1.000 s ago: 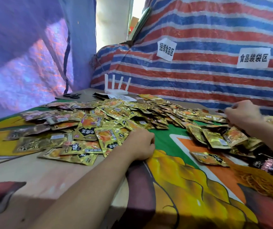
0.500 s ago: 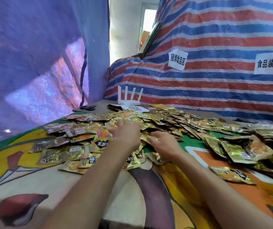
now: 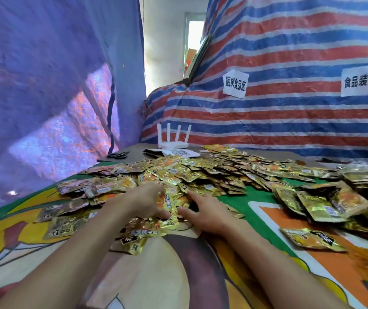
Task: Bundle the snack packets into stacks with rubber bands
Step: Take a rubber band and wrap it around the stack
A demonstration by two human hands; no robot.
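A wide heap of gold foil snack packets covers the middle of the cartoon-printed table cloth. At the heap's near edge, my left hand is curled over a few packets, with its thumb pressing one of them. Just to the right, my right hand lies flat, fingers spread, its fingertips touching the same cluster. More loose packets lie just below the hands.
A white router, a printed sheet and black scissors sit at the table's far end. Taller piles of packets fill the right side. A single packet lies near right. Striped tarp walls the back.
My right hand has come from the far right pile to the centre beside my left hand. Both hands now press into the near edge of the heap, and the view has turned left.
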